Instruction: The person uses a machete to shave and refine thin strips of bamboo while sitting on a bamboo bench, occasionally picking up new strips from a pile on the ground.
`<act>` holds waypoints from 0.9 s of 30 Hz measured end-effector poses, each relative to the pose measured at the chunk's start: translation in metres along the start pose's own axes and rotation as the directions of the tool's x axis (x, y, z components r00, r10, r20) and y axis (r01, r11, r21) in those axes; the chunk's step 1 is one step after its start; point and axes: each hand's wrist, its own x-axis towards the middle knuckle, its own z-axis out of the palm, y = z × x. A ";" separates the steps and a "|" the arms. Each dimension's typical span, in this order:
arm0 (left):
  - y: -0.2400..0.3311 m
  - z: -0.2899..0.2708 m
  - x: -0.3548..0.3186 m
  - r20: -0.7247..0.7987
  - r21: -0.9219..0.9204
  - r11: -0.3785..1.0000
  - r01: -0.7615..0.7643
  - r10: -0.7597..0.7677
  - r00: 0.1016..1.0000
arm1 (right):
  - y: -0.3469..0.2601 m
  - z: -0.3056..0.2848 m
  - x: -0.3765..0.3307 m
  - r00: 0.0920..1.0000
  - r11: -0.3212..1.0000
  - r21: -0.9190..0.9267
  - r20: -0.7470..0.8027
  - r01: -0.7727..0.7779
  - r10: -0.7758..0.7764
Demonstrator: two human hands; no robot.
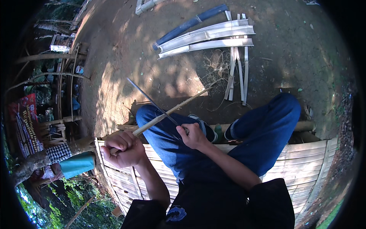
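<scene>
Bamboo stick (171, 110) sits clenched in the left hand (122, 149); the right hand (193, 135) grips a long knife (152, 102) crossing it, bare dirt ground (152, 76) beyond.

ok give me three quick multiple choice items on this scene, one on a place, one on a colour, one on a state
1. Where do the split bamboo pieces lie?
A. on the dirt ahead of the knees
B. on the bench
C. in the left hand

2. What colour are the trousers?
A. grey
B. blue
C. green

3. How is the left hand?
A. open and flat
B. closed round the bamboo strip
C. resting on the knee

Answers:
1 A, they rest on bare ground beyond the legs.
2 B, both legs are plainly blue.
3 B, its grip wraps the strip's near end, while the right hand holds the knife against it.
</scene>
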 end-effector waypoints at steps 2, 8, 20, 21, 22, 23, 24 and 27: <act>0.000 -0.006 0.006 -0.042 0.000 1.000 -0.002 0.002 0.999 | -0.006 0.003 0.001 0.993 0.993 0.024 0.021 -0.119 0.119; -0.001 -0.002 0.005 -0.019 0.021 1.000 0.005 -0.005 1.000 | 0.001 -0.001 -0.002 0.998 1.000 -0.010 0.053 0.019 -0.018; 0.000 -0.015 0.005 -0.110 0.030 0.999 -0.036 0.039 0.993 | 0.015 0.005 0.008 0.998 0.998 -0.016 0.012 -0.061 0.061; 0.001 -0.020 0.008 -0.143 0.035 0.999 -0.036 0.040 0.989 | 0.016 0.005 0.011 0.983 0.983 0.014 -0.008 -0.183 0.183; -0.001 -0.022 0.010 -0.174 0.032 0.999 -0.034 0.039 0.984 | 0.019 0.003 0.013 0.978 0.978 -0.009 -0.007 -0.207 0.207; -0.001 -0.019 0.011 -0.201 0.079 0.997 -0.017 0.033 0.979 | 0.023 0.003 0.011 0.973 0.972 -0.031 -0.010 -0.231 0.231; 0.002 -0.023 0.009 -0.160 0.088 0.996 -0.012 0.026 0.987 | 0.025 0.004 0.007 0.967 0.966 -0.052 -0.016 -0.255 0.254; 0.002 -0.026 0.003 -0.111 0.008 1.000 -0.024 0.025 0.994 | 0.011 0.004 -0.002 0.992 0.996 0.042 0.101 -0.078 0.074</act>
